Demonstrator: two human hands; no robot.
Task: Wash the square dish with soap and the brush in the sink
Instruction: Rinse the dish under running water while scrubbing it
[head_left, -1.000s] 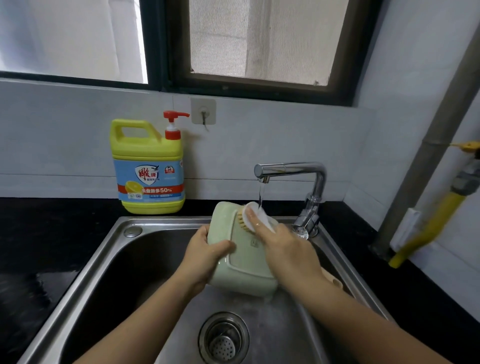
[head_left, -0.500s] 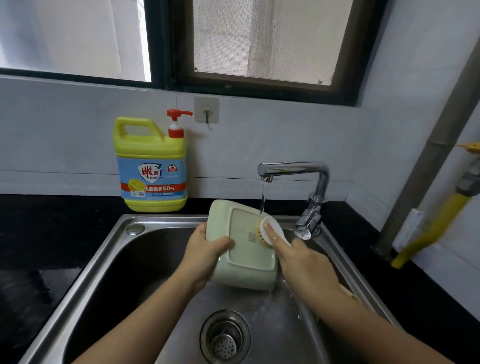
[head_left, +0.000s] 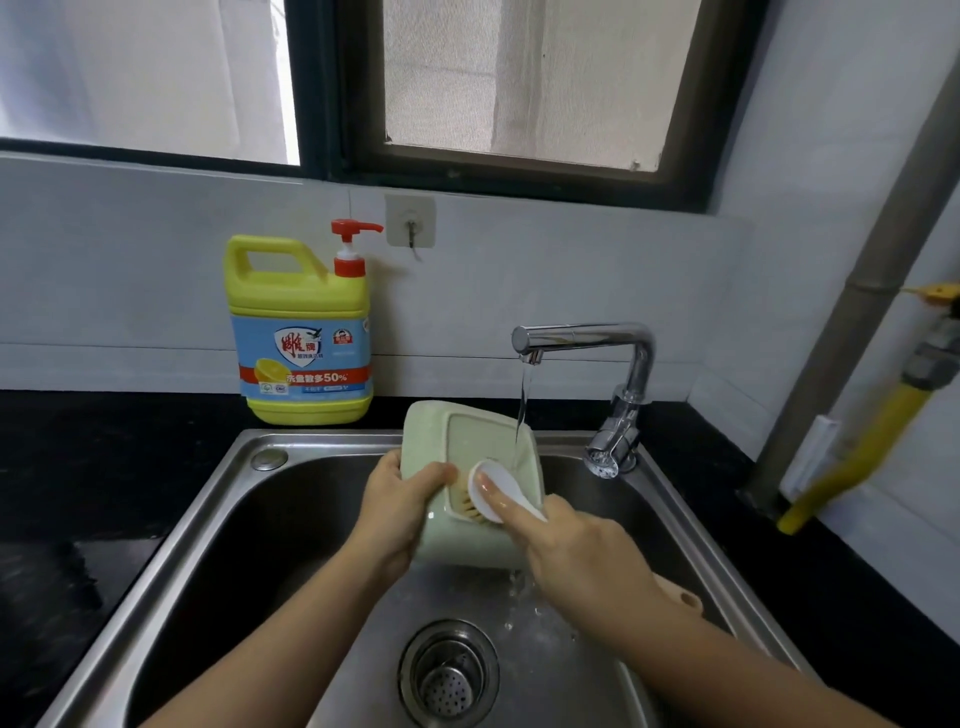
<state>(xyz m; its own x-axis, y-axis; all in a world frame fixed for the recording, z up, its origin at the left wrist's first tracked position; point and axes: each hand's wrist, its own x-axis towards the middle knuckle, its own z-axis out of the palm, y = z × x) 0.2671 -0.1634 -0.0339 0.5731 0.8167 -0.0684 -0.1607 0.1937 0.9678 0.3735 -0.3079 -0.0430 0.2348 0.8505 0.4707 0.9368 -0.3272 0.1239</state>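
Landmark: the steel sink (head_left: 218, 519), with its drain (head_left: 449, 670) near the front.
Square dish (head_left: 480, 441): pale green, held tilted above the sink basin, underside toward the camera, behind the drain.
Left hand (head_left: 397, 512): clamped on the dish's left edge, thumb across the underside.
Right hand (head_left: 576, 551): closed around the brush (head_left: 491, 491), forefinger laid along its white back; bristles press on the dish's lower underside.
Faucet (head_left: 597, 343): at the sink's back right corner, water running onto the dish just above the brush.
Soap bottle (head_left: 301, 332): yellow, red pump, upright on the counter behind the sink's back left.
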